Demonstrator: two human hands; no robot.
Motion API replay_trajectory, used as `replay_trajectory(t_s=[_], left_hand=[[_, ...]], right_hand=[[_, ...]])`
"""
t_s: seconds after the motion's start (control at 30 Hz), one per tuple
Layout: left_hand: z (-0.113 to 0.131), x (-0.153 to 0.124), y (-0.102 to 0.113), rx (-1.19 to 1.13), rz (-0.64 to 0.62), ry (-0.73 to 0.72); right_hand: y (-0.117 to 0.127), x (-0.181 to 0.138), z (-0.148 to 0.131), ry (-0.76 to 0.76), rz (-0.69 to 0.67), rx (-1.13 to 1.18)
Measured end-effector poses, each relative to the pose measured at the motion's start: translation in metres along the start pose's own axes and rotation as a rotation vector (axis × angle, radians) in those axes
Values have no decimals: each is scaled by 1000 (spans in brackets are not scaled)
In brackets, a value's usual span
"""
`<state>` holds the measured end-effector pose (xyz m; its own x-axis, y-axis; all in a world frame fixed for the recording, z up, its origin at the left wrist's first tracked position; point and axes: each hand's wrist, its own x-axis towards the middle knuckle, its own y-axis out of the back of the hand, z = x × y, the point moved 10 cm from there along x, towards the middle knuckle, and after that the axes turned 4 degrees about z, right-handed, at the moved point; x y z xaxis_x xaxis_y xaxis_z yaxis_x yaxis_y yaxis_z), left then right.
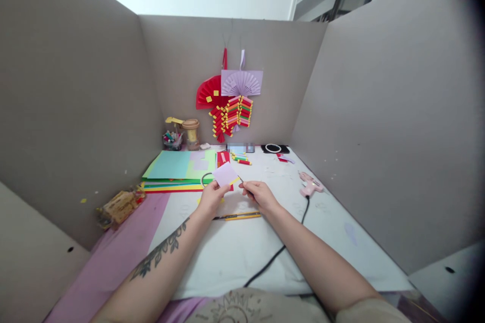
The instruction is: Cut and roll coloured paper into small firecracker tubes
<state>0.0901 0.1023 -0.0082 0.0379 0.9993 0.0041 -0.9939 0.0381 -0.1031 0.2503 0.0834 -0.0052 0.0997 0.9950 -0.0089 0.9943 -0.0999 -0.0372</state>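
Observation:
My left hand (211, 197) pinches a small lilac paper square (225, 174) and holds it up over the white table (235, 252). My right hand (257, 194) is closed a little to the right of it, gripping a thin stick-like tool (240, 179) whose tip points at the paper's edge. Just below both hands a yellow pencil (238, 216) lies flat on the table.
A stack of coloured paper sheets (174, 171) lies at the left. A pink glue gun (309, 184) with a black cord (276, 252) sits at the right. Jars (185, 136) stand at the back, and paper fans with rolled firecrackers (231, 103) hang on the cardboard wall.

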Motion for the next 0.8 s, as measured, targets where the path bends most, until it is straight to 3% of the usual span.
replay_trajectory(t_s=[0.1, 0.17, 0.3, 0.4, 0.47, 0.57, 0.7, 0.8], left_hand=[[2, -1, 0, -1, 6, 2], [3, -1, -1, -29, -1, 0], [0, 1, 4, 40, 38, 10], [-5, 3, 10, 121, 82, 17], [-7, 4, 10, 136, 83, 15], [-7, 3, 3, 166, 21, 4], [1, -5, -18, 235, -169, -38], [8, -13, -28, 392, -261, -96]], right_hand=[[7, 3, -1, 17, 25, -27], [24, 7, -5, 60, 98, -111], [76, 18, -20, 211, 310, -591], [109, 27, -13, 133, 396, -954], [121, 28, -13, 109, 468, -1079], [109, 23, -25, 222, 499, -971], [51, 13, -33, 341, 189, -401], [14, -1, -41, 397, -5, -235]])
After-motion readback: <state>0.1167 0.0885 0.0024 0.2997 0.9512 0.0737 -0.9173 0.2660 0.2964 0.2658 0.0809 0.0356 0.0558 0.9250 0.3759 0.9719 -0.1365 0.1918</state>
